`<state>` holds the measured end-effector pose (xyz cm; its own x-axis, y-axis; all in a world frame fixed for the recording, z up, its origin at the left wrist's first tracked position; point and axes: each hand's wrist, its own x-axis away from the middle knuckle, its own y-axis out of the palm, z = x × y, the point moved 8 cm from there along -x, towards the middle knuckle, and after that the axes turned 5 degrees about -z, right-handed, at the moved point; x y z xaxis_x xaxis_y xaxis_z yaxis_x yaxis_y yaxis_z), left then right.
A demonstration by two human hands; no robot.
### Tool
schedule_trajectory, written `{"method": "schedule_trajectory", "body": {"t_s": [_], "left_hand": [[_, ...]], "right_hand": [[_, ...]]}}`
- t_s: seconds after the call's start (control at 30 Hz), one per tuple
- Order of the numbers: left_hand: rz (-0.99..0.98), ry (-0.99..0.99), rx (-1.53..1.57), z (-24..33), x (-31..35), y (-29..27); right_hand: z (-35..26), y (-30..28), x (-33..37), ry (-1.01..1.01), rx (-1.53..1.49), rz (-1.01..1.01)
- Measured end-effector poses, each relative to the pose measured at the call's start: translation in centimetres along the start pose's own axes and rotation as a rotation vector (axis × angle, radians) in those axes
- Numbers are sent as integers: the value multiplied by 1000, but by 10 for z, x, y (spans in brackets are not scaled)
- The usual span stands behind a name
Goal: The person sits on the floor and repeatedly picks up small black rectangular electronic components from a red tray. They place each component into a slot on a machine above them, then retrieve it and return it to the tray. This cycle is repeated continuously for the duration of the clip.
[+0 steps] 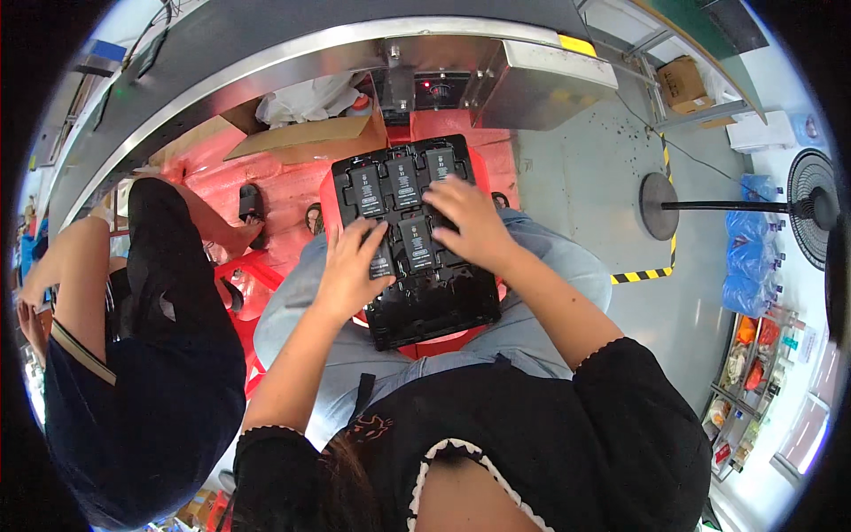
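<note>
2 hands work a black tray (pixel 443 310) resting on the person's lap: left hand (pixel 350 270) fingers close on a black module (pixel 383 262); right hand (pixel 470 222) lies open over another. About 5 modules seated; near slots remain unfilled.

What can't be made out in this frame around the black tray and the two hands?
Head view only:
- Black tray: slots beneath the left hand and right hand are covered, so their fill is unknown.
- Dark rectangular modules: label markings too small to make out.
- Red stool under the tray: mostly hidden by it.
- Whether either hand grips a module: fingers hide it.
</note>
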<state>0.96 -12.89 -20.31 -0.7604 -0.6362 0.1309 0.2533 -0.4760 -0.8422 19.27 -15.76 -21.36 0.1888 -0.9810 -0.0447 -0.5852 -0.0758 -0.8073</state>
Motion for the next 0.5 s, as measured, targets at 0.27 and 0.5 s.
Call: {"method": "schedule_trajectory", "body": {"t_s": [0.27, 0.5], "left_hand": [[57, 10, 11, -5, 5, 19], [-23, 67, -26, 23, -12, 54]], "right_hand": [[61, -26, -67, 423, 317, -164], [78, -14, -67, 381, 287, -266]]}}
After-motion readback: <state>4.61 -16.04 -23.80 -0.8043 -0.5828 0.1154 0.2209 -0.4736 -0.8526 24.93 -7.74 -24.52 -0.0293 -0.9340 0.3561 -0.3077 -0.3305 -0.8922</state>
